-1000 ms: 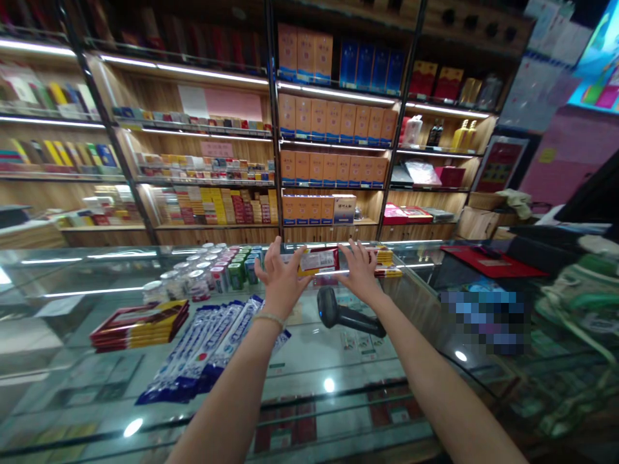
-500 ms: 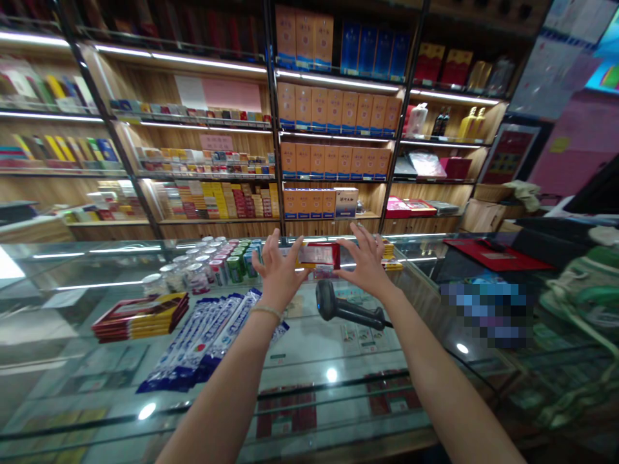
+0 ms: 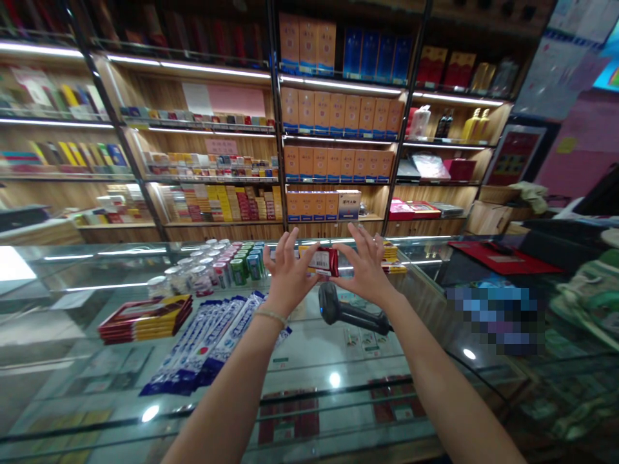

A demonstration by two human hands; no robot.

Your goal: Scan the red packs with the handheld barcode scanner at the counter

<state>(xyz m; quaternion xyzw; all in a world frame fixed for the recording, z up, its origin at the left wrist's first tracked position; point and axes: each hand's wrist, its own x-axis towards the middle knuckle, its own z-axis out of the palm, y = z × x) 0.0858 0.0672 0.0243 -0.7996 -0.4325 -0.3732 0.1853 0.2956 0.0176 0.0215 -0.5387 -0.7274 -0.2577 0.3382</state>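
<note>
Both my hands hold a small red box with a white label above the glass counter. My left hand grips its left end between thumb and fingers. My right hand pinches its right end, the other fingers spread. A black barcode scanner lies on the glass just below and in front of the box. A stack of yellow and red cartons sits behind my right hand.
On the counter lie red and yellow cartons at left, several blue packs, and small jars and cans. A red mat and dark equipment stand at right. Shelves of boxes fill the back wall.
The red box has turned in my hands, now showing a narrower face. Both hands have drawn closer together and stayed above the scanner.
</note>
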